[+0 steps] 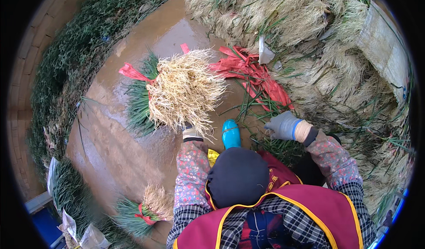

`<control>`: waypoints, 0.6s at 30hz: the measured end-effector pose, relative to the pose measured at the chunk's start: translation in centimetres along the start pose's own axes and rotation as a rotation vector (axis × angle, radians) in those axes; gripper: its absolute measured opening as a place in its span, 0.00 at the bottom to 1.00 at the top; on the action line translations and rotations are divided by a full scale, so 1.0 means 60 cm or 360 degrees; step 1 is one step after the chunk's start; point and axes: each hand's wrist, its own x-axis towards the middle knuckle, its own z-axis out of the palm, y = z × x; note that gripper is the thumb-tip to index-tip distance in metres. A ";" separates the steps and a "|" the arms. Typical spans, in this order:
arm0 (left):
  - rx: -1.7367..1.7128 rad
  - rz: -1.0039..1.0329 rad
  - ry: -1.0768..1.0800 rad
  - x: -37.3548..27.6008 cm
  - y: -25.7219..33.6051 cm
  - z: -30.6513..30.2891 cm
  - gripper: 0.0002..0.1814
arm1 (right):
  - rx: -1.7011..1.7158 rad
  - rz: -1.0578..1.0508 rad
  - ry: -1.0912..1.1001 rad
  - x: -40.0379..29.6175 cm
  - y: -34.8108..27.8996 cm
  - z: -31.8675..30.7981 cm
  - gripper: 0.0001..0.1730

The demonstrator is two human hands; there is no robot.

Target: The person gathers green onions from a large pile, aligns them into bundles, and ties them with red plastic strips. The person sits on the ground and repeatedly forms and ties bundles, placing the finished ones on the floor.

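A bunch of green onions (186, 86), or similar allium plants, has long pale roots facing right and green leaves (137, 106) on its left. A red plastic strip (132, 72) is tied around it. My left hand (188, 126), in a glove, reaches under the near edge of the roots. They cover most of its fingers, so its grip is hidden. My right hand (282, 125), in a grey glove with a blue cuff edge, is above loose green leaves (282, 149) to the right. I cannot tell whether its fingers hold anything.
Red plastic strips (255, 73) lie beside a large heap of rooted plants (298, 26) at right. A smaller tied bunch (142, 212) rests on the wet floor (113, 126) at lower left. A turquoise boot (231, 134) stands between my hands. More greens (69, 186) line the left.
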 end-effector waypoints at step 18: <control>-0.0011 -0.0009 0.0038 -0.002 -0.002 -0.018 0.20 | 0.0673 -0.0108 -0.0129 0.042 -0.040 -0.092 0.16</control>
